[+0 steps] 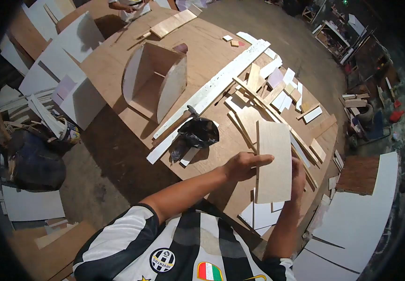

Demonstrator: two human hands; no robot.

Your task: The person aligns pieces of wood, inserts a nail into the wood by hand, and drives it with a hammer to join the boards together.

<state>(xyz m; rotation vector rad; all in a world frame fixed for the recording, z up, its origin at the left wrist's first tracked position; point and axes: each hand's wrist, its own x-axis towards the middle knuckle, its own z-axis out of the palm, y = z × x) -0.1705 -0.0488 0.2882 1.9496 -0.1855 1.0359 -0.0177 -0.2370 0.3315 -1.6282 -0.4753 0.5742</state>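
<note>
A pale rectangular wooden board (274, 173) is held upright over the near right part of the table. My left hand (245, 166) grips its left edge, with the thumb across the front face. Along the right edge lies my right hand (298, 178), its fingers partly hidden behind the board and closed on it. Left of the board, a black plastic bag (202, 133) rests on the table beside the head of a hammer (192, 110). Beneath and behind the board are loose wood strips (300, 145) and white panel pieces (258, 216).
An open wooden box with curved sides (158, 84) stands on the plywood table (104, 65). Long white planks (216, 84) cross the tabletop, and several offcuts (277, 89) lie at the right. White panels (352, 234) lean at right. Another person (130, 7) is at the far edge.
</note>
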